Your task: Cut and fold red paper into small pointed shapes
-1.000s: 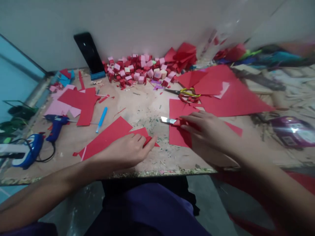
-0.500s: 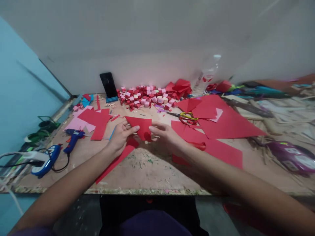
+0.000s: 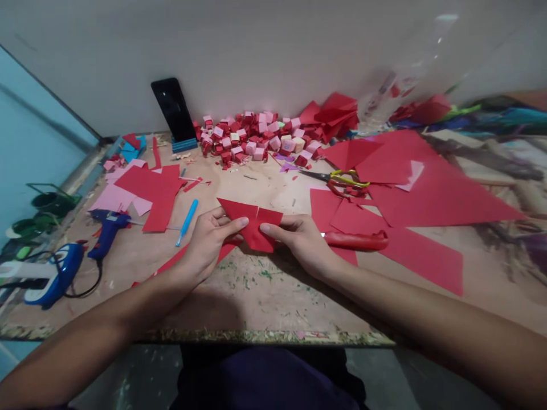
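Observation:
A folded piece of red paper is held between my two hands above the workbench. A short slit or seam shows in its top edge. My left hand pinches its left side, thumb on the near face. On the right side, my right hand grips it the same way, its fingers partly hidden behind. A red-handled tool lies just right of my right hand. Near my left hand is a blue pen-like tool. More red paper lies beneath my left forearm.
At the back sit a heap of small red and pink paper boxes and a phone on a stand. Yellow-handled scissors rest by large red sheets. A blue glue gun and power strip are left.
The red paper has gone from one flat-looking piece to two flaps meeting at a slit, with my right hand now holding the right flap. The view has shifted closer.

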A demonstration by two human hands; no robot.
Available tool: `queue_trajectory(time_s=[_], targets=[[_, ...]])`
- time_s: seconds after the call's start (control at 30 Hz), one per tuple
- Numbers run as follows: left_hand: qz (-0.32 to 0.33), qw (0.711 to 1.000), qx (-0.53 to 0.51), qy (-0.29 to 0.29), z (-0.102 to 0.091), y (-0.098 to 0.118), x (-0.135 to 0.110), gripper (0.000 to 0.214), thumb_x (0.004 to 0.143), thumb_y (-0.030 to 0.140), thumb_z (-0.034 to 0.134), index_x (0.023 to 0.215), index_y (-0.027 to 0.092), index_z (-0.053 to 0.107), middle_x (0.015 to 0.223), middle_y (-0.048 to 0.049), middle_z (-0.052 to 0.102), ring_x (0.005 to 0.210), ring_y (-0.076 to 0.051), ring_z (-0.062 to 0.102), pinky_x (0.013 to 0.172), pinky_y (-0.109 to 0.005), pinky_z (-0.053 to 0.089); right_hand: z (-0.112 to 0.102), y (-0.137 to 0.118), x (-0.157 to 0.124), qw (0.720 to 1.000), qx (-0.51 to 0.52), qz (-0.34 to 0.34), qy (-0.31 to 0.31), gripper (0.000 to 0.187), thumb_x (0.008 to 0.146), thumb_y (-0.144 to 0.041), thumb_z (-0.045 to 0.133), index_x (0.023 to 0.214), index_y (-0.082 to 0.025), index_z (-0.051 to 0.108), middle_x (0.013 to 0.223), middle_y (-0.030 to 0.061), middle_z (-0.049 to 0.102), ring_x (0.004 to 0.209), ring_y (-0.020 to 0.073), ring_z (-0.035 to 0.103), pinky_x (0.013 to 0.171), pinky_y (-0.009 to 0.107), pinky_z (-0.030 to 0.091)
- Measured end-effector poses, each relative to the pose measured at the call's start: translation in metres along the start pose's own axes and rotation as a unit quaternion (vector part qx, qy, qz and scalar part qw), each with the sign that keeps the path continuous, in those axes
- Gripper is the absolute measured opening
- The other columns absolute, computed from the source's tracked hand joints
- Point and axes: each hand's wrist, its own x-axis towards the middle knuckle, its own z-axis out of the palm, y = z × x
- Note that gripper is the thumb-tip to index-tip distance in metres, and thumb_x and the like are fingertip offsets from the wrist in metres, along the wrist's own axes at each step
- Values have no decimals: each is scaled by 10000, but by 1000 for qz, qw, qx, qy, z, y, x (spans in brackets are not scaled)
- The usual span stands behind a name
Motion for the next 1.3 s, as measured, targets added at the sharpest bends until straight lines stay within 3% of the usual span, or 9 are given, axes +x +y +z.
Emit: queue_trajectory(time_s=[0.27, 0.47, 0.7, 0.83, 0.97, 1.03, 1.13, 1.2, 1.3], targets=[[3, 999, -6, 42, 6, -2, -3, 438, 668, 265, 952, 1034, 127, 755, 918, -86, 817, 730, -175, 752, 633, -246, 617, 2, -1, -3, 1000, -23, -3, 11, 279, 806, -423, 834, 779, -145, 820, 707, 32, 701, 612, 109, 512, 555, 267, 397], [40, 997, -2, 70, 2, 2, -2, 383, 675, 295, 958, 946, 154, 726, 798, -25, 786, 641, -143, 713, 629, -256, 618, 1, 4, -4, 999, 1, 34, 37, 326, 815, -473, 844, 725, -170, 769, 525, -16, 539, 468, 100, 423, 441, 275, 319], [31, 997, 5, 63, -1, 10, 1, 414, 685, 316, 963, 974, 178, 701, 841, -5, 791, 657, -138, 722, 612, -247, 636, 0, 5, 0, 999, 40, -12, -2, 310, 805, -436, 869, 991, -193, 826, 958, 86, 803, 818, 221, 708, 725, 366, 574], [57, 996, 14, 66, -3, 12, 2, 420, 697, 313, 949, 1010, 189, 698, 853, 4, 784, 606, -120, 691, 574, -235, 609, 0, 9, 1, 999, -35, -37, -9, 467, 784, -392, 884, 1202, -204, 792, 953, 62, 776, 811, 209, 690, 726, 351, 564], [44, 998, 20, 30, -4, 10, 1, 406, 739, 327, 925, 1046, 176, 707, 838, -14, 778, 600, -130, 684, 587, -252, 600, 1, 7, -2, 986, -139, -88, 36, 720, 760, -417, 906, 1417, -217, 694, 853, 15, 678, 697, 171, 577, 674, 345, 512], [30, 999, 28, -18, -2, 9, -2, 411, 748, 322, 918, 1071, 162, 722, 868, -39, 787, 644, -144, 703, 614, -258, 598, 2, 3, -5, 974, -174, -128, 64, 585, 814, -451, 859, 1339, -225, 735, 889, 28, 676, 716, 172, 570, 696, 351, 507], [9, 994, 73, -82, 3, 10, -8, 402, 716, 316, 938, 1027, 145, 749, 908, -74, 797, 718, -168, 730, 620, -246, 576, 2, -5, -9, 966, -195, -160, 61, 255, 891, -440, 776, 1019, -222, 803, 903, 47, 702, 751, 183, 603, 705, 349, 495], [6, 990, 103, -93, 7, 11, -10, 373, 708, 322, 942, 981, 145, 758, 917, -86, 799, 735, -176, 738, 633, -250, 577, 2, -9, -10, 965, -197, -165, 40, 205, 910, -399, 746, 827, -215, 778, 839, 45, 706, 759, 190, 622, 716, 351, 485], [-1, 988, 125, -91, 7, 11, -10, 305, 740, 335, 912, 939, 155, 768, 865, -78, 792, 692, -165, 723, 618, -255, 573, 4, -13, -11, 967, -186, -164, 52, 217, 900, -367, 745, 742, -218, 759, 795, 42, 704, 766, 194, 629, 731, 354, 480]])
